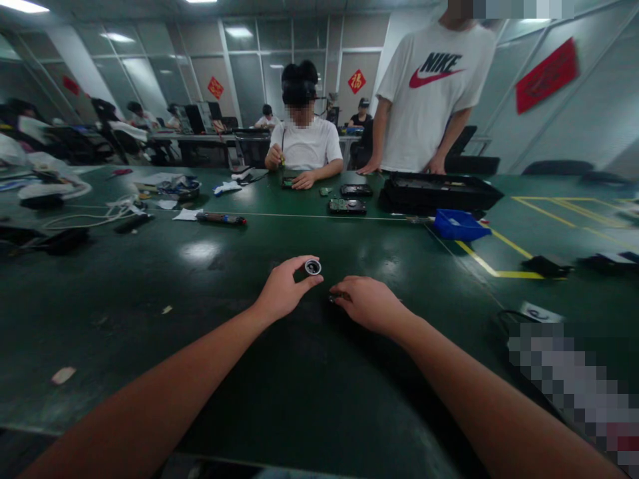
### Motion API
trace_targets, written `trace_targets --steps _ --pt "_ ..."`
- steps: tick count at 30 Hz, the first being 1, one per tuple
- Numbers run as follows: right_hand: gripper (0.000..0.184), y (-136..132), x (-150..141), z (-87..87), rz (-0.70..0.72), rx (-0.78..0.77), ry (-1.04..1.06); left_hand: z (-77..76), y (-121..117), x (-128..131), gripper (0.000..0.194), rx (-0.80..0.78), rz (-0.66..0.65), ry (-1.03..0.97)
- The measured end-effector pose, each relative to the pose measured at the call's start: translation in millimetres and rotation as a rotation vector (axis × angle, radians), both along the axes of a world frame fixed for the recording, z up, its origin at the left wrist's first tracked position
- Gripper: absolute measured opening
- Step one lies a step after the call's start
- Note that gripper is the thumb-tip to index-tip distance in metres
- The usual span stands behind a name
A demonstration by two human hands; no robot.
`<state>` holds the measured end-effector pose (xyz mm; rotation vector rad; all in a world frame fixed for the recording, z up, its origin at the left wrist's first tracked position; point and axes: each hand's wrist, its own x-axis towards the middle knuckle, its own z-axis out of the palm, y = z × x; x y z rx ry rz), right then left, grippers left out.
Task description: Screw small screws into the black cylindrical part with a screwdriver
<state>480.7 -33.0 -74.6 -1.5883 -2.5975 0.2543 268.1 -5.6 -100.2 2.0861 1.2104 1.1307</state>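
While the left hand (285, 289) holds a small round cap (313, 267), its open end faces the head camera, showing a pale rim and dark interior. Left fingers: curved and grasping the cap between thumb and forefinger, above the near half of the green table (224, 386). Right hand (367, 303): just to the right, apart from the left, fingers bent downward at a small shiny piece (332, 299). The fingers partly hide this piece; cannot tell whether they pinch it or only touch it.

Farther across the table, a dark rod (221, 218) lies beside a white paper scrap (186, 215). A blue tray (460, 226) sits on the near side of a long black box (442, 193). Opposite, a seated person (305, 143) has one hand at a green board (288, 181); a standing person (434, 100) leans on the table edge.
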Motion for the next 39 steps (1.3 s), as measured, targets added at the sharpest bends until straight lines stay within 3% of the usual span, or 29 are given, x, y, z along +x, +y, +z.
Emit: trace_targets --steps 6,13,27,39 --pt "0.021 -1 -3 4.3 -0.035 -0.034 -0.014 0.4 -1 0 0.038 -0.008 -0.005 -0.005" --pt "0.015 2 -2 -2.3 -0.057 -0.04 0.018 -0.2 0 0 0.038 -0.004 -0.017 -0.004" --pt "0.017 4 -4 -6.1 -0.066 -0.043 0.064 -0.3 0 -1 0.037 0.011 -0.026 0.014" --pt "0.013 -11 -1 16.9 -0.121 0.196 0.29 2.3 -5 3 0.04 0.053 -0.072 0.117"
